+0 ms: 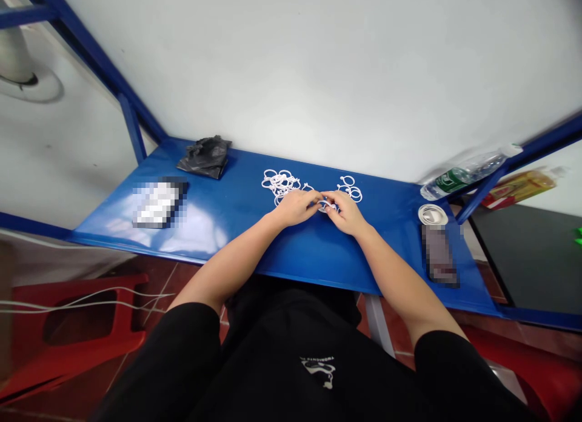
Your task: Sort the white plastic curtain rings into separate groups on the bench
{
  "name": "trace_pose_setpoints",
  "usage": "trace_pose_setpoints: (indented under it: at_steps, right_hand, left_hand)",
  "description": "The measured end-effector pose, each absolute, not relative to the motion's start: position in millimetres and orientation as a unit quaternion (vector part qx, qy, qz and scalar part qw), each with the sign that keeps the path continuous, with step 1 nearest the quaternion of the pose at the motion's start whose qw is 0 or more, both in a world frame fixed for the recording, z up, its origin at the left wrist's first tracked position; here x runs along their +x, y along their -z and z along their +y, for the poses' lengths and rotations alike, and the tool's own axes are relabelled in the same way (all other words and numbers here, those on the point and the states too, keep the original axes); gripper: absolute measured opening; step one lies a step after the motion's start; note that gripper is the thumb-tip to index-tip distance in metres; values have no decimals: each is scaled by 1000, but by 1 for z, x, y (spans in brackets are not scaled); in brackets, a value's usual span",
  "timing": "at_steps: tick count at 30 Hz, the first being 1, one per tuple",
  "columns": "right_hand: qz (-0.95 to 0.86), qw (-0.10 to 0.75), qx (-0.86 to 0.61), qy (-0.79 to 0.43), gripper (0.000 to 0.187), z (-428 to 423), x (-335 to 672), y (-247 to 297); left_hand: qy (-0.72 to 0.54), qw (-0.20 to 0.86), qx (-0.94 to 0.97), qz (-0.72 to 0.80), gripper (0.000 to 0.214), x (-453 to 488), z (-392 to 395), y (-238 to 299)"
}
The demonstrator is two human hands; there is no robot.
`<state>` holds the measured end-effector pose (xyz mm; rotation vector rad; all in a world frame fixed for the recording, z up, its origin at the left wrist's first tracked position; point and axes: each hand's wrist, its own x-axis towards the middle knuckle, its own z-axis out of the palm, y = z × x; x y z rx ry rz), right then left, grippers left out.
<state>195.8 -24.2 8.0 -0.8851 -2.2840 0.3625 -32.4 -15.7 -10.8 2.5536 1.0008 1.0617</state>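
Pinching a white ring between the fingers of our left hand and our right hand, we have it at the middle of the blue table, though we cannot tell whether it touches the surface. Just beyond the left hand lies a bigger pile of such rings, and just beyond the right hand a smaller group. Farther left is a black bag, and at the right end a white coil lies near a tilted bottle.
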Motion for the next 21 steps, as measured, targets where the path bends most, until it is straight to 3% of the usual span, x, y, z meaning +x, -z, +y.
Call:
trace_pose_setpoints:
  at_steps: [11, 21]
  right_hand:
    - [-901, 284, -313, -103, 30, -20, 198, -9]
    - [-897, 308, -290, -129, 21, -17, 200, -6]
  left_hand:
    - [-384, 79, 847, 360, 17, -36, -16, 7]
    - [-384, 55, 856, 343, 15, -32, -18, 8]
